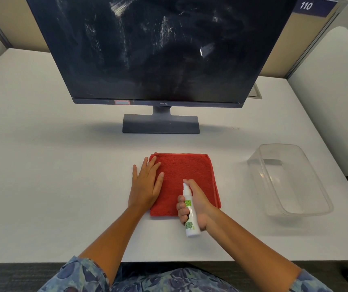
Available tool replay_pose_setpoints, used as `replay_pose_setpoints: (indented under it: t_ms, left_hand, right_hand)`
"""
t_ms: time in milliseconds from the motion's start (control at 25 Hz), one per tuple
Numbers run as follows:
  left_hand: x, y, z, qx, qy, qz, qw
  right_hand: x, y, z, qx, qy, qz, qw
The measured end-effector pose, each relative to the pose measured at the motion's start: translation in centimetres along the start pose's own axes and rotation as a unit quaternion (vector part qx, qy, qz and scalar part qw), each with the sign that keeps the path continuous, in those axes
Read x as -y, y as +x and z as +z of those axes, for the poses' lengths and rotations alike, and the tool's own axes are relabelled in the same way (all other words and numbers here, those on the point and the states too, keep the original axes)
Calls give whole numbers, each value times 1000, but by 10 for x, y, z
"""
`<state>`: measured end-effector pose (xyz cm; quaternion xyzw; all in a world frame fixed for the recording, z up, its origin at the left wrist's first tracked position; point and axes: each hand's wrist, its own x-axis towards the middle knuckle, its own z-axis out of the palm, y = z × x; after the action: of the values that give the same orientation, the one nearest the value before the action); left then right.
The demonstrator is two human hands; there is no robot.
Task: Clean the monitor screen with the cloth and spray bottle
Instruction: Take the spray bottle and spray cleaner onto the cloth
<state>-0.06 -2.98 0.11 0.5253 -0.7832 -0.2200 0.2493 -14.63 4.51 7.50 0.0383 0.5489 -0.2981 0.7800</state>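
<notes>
White surface [42, 144] under cubicle partitions, and a dark flat monitor screen [152, 49], streaked with pale smears, is seen standing on its grey base toward the far edge. Nearer the front edge, a folded red terry cloth [188, 173] is pinned flat at its left side by the left hand [145, 186], fingers spread and extended. Over the cloth's near right corner, a small white spray bottle with a green label [190, 209] is gripped by the right hand [196, 207], fingers curled round it, forefinger set on the nozzle. Toward the right edge, an empty clear plastic tub [291, 182] is seen.
</notes>
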Motion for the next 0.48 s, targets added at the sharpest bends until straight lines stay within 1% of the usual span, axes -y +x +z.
replay_pose_setpoints:
  t_ms: [320,400,480]
  left_hand:
    - [-1,-1,-1,4,-2,3,1000]
    - [-2,-2,-1,3,0,4,1000]
    - [-2,-2,-2,3,-2,4,1000]
  right_hand:
    - [-16,-12,-15,-37,7,-34,999]
    - [-13,-16,-18,-50,-12,-72,996]
    - [-5,-22,-23,-60,-44,-145,987]
